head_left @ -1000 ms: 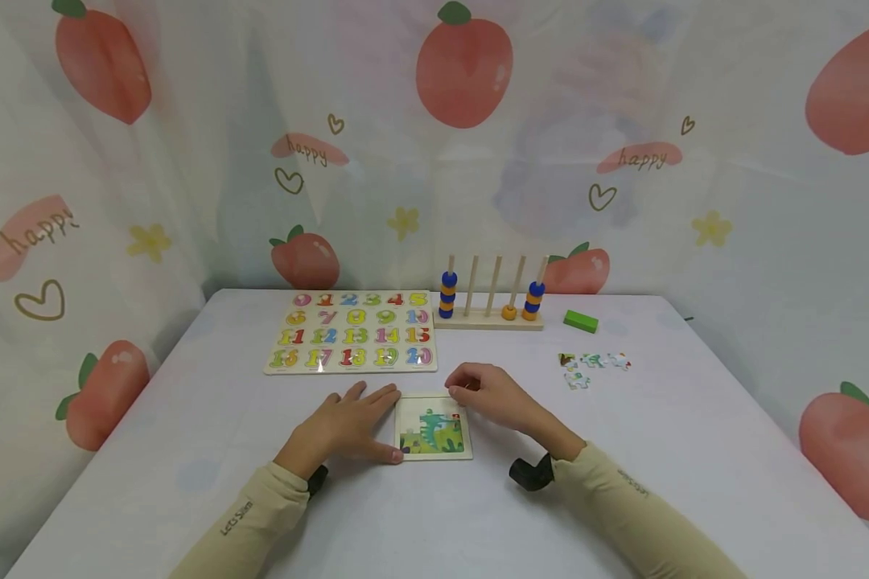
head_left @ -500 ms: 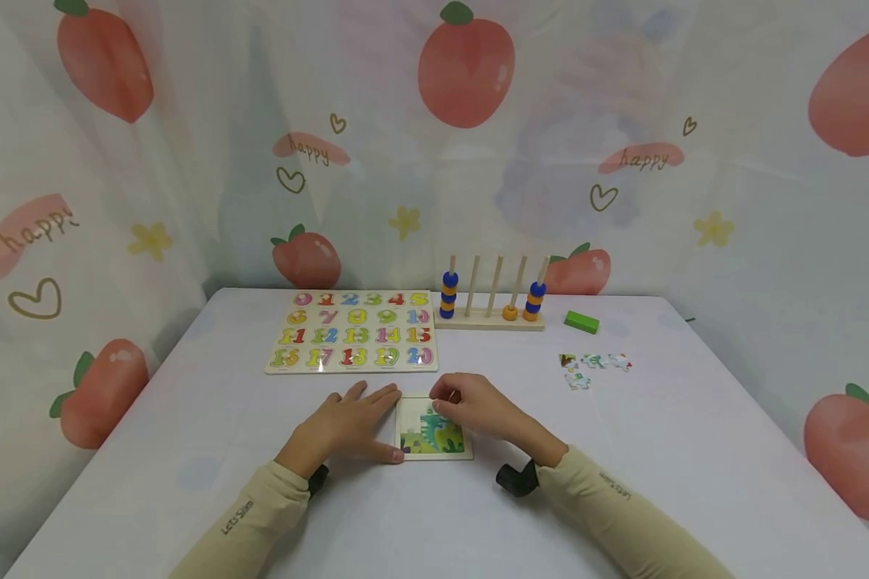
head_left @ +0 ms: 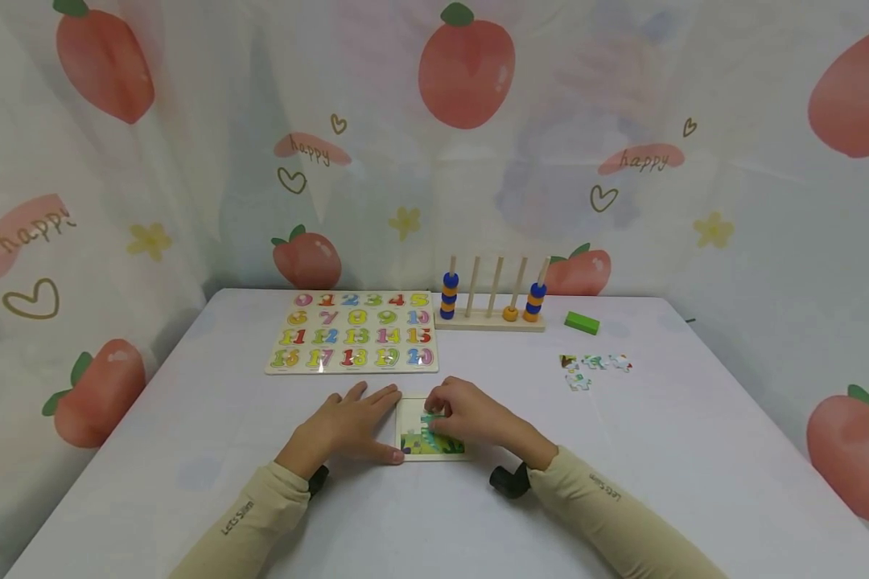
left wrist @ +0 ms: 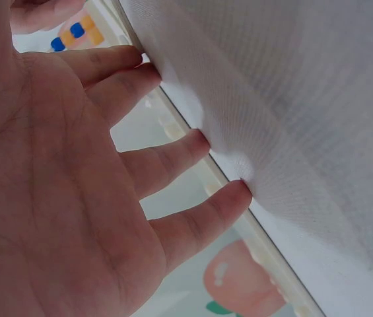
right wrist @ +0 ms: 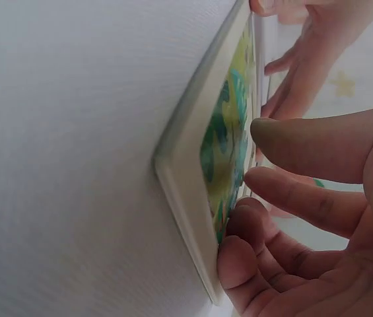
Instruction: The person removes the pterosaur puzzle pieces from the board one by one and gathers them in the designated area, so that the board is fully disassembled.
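A small square puzzle board [head_left: 413, 407] with a pale wooden frame lies in front of me. Its green dinosaur picture [head_left: 445, 444] fills the lower part, while bare tray shows at the upper left. My left hand [head_left: 343, 430] rests at the board's left edge, fingers spread and thumb at the near corner. My right hand [head_left: 472, 414] is over the upper right of the picture, fingers curled. In the right wrist view, the thumb [right wrist: 275, 142] and fingertips meet the picture [right wrist: 222, 148] with a gap between them. I cannot tell if they pinch a puzzle piece.
Several loose puzzle pieces [head_left: 594, 362] lie to the right. Behind them is a green block [head_left: 582, 323]. A wooden bead rack [head_left: 488, 322] stands at the back, beside a number board [head_left: 351, 334]. A printed curtain [head_left: 463, 193] hangs behind the table [head_left: 188, 450].
My right hand has moved left and slightly nearer, from the frame's upper right corner onto the picture. The left hand has stayed at the board's left edge.
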The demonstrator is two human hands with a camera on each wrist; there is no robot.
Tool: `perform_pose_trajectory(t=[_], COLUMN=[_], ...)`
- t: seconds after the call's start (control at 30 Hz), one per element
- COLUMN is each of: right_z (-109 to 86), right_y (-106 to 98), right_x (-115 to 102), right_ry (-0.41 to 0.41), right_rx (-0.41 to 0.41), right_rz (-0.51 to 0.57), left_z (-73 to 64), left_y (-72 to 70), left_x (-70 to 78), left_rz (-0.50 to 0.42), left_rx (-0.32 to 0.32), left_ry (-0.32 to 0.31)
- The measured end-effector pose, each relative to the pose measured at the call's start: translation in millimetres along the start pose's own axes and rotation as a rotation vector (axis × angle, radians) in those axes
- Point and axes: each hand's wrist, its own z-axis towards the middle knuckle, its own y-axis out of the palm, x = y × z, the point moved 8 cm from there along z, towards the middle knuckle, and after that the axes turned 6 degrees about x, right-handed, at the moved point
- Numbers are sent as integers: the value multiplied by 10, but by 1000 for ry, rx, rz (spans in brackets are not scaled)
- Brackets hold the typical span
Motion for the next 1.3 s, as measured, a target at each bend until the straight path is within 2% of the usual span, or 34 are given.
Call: perform_pose_trajectory(t=[0.4,1.07,1.3], right_z=[-7,5,2], right_y=[45,76,62], right_x=[-5,-11,-12], right_ry=[0,29,7], right_rx=[0,-8,12], right_rz=[-54,-47,-36], left_z=[-10,-2,7], left_y=[-11,-1,5], left_x=[23,8,1], left_rz=[1,10,8], left_rx=[-3,-3,1], left_ry=[-5,-7,-6])
